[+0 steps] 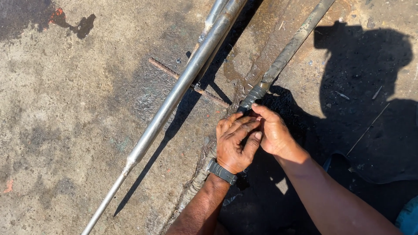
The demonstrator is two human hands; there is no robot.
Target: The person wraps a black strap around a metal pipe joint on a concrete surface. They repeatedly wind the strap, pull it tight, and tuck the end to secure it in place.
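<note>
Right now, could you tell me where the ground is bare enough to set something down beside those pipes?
The widest bare concrete lies left of the shiny steel pipe, below the dark stain. A shadowed patch lies right of the dark pipe. It is crowded between the two pipes, with a rusty rebar, and where the left hand and right hand meet.

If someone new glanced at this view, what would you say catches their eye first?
First, the two hands at centre: the left hand, with a dark wristband, and the right hand close together around a dark, dirty rod that runs up to the right. Next, the shiny pipe slanting across the stained concrete floor, over a rusty rebar.
</note>
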